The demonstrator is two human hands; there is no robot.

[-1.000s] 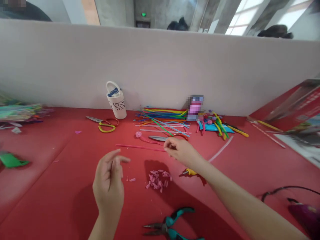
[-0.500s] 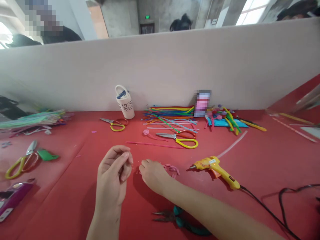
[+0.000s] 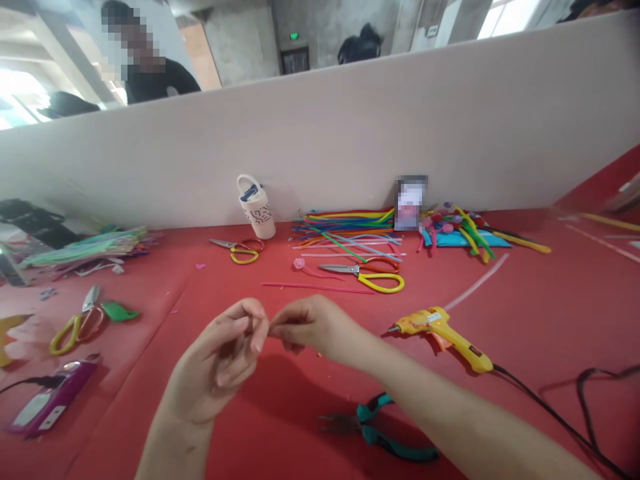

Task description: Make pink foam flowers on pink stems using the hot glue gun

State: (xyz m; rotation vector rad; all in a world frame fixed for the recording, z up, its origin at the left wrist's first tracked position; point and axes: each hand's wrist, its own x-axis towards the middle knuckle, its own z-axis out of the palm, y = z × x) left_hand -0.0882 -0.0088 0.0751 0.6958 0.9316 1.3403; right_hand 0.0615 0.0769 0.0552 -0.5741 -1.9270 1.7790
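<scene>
On the red table (image 3: 550, 300), the left hand (image 3: 220, 360) and right hand (image 3: 315, 330) meet at centre, each pinched closed, tip to tip. The glue gun (image 3: 440, 330) lies at 3 o'clock of them, pliers (image 3: 380, 433) at 5, a pink stem (image 3: 315, 287) at 12. The bit between the fingertips is hidden, so its look can't be told. I judge it tiny, light and easily dropped, best nipped by the fingertips.

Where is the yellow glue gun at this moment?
In the head view, the yellow glue gun lies on the red table, just right of the right hand, between the nearest yellow-handled scissors and the teal pliers.
</scene>
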